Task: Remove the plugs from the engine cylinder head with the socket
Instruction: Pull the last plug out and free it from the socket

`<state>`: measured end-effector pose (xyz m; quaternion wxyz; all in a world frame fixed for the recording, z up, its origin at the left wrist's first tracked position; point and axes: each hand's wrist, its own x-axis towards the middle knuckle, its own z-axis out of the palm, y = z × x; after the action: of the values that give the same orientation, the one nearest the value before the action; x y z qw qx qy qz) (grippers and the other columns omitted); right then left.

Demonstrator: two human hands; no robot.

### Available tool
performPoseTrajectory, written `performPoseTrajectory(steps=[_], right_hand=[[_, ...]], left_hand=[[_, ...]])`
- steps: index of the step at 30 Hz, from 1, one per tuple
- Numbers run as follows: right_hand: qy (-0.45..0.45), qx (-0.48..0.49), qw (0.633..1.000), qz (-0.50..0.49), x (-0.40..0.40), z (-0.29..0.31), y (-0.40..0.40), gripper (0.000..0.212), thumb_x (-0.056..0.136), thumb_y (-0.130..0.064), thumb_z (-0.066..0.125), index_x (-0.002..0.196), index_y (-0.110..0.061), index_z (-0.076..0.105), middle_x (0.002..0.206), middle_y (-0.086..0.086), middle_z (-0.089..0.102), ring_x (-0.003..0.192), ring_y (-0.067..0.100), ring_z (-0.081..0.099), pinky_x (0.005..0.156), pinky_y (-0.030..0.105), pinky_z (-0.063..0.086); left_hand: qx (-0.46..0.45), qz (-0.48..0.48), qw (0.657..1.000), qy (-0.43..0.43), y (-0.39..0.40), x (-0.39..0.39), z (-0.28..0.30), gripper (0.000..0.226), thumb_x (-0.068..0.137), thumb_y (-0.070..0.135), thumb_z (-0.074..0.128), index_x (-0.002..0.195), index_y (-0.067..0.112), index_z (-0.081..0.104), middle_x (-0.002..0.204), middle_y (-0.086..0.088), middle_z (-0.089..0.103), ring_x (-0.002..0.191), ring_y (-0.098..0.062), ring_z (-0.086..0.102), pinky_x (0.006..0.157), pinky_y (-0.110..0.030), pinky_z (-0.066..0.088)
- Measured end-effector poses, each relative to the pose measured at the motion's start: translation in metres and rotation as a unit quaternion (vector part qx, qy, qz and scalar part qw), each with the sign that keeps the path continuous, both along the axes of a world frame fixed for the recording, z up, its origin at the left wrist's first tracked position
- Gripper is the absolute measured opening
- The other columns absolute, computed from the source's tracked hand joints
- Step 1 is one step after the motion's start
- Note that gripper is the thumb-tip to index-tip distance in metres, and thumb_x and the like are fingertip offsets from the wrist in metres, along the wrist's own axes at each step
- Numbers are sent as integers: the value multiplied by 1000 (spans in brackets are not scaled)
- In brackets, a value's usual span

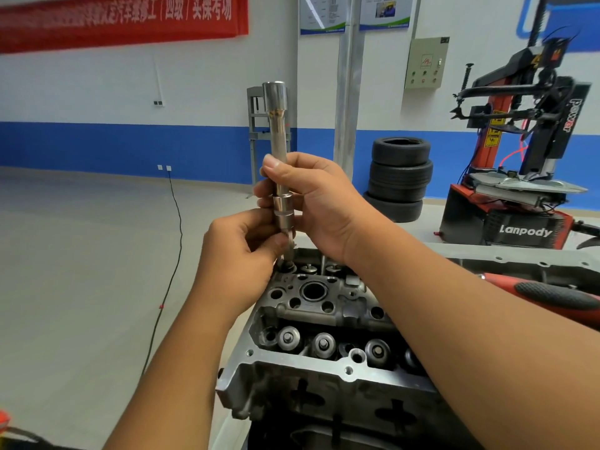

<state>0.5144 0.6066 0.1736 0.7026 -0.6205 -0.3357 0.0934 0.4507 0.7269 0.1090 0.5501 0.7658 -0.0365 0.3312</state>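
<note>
socket (278,151) upright, both hands — right hand (319,203), left hand (238,251)
</note>
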Motion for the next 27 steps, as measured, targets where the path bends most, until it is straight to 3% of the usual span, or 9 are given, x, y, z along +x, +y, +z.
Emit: performPoseTrajectory(steps=[5, 7, 11, 15, 18, 21, 24, 27], right_hand=[[0, 24, 1000, 6, -1, -2, 1, 13, 97, -25, 72, 97, -14, 66, 86, 6, 74, 81, 22, 71, 75, 40, 60], [-6, 28, 1000, 3, 0, -2, 0, 13, 97, -25, 71, 98, -15, 63, 89, 6, 75, 81, 22, 71, 74, 38, 60], [-18, 4, 1000, 7, 1, -2, 0, 15, 104, -30, 62, 103, -16, 65, 95, 5, 78, 85, 18, 71, 81, 41, 58], [-12, -7, 999, 30, -2, -1, 2, 23, 106, -36, 57, 107, -17, 71, 97, 5, 77, 89, 18, 69, 86, 41, 57], [-18, 6, 999, 36, -3, -2, 1, 21, 100, -35, 66, 105, -15, 63, 94, 8, 77, 85, 22, 71, 83, 43, 58], [-23, 0, 999, 36, -3, -2, 2, 21, 102, -34, 64, 95, -15, 58, 91, 7, 77, 80, 22, 71, 77, 41, 57], [-6, 10, 999, 36, -3, -1, 4, 21, 101, -35, 66, 92, -17, 57, 85, 6, 75, 76, 21, 69, 72, 35, 56], [-5, 35, 999, 33, -3, -1, 2, 22, 94, -33, 74, 90, -18, 57, 78, 5, 72, 70, 21, 66, 66, 33, 55]], left_hand=[[-10, 32, 999, -23, 1, 1, -1, 31, 79, 10, 89, 89, 36, 75, 83, 13, 80, 80, -7, 77, 83, -37, 62], [-16, 12, 1000, -19, 3, 0, -1, 31, 84, 9, 85, 92, 37, 75, 86, 14, 80, 83, -5, 77, 83, -34, 61], [-20, -29, 999, -3, 0, 0, 0, 36, 94, -4, 69, 98, 31, 76, 93, 9, 81, 90, -11, 78, 89, -39, 62], [-14, 27, 1000, -6, 2, 0, 1, 30, 88, 4, 80, 92, 33, 75, 85, 13, 79, 82, -6, 76, 84, -39, 62], [6, 55, 998, -20, 1, -2, -4, 23, 82, 21, 88, 89, 37, 73, 82, 17, 77, 77, -4, 74, 75, -28, 60], [17, 27, 999, -22, -1, -3, -8, 23, 91, 14, 80, 93, 36, 73, 84, 20, 78, 80, 1, 74, 69, -11, 54], [8, -11, 1000, -2, -2, 0, -8, 26, 98, 5, 68, 98, 31, 73, 89, 12, 80, 86, -8, 76, 79, -23, 59], [7, 6, 1000, -9, -6, 0, -7, 20, 94, 12, 76, 98, 32, 75, 83, 11, 79, 79, -7, 76, 76, -27, 58]])
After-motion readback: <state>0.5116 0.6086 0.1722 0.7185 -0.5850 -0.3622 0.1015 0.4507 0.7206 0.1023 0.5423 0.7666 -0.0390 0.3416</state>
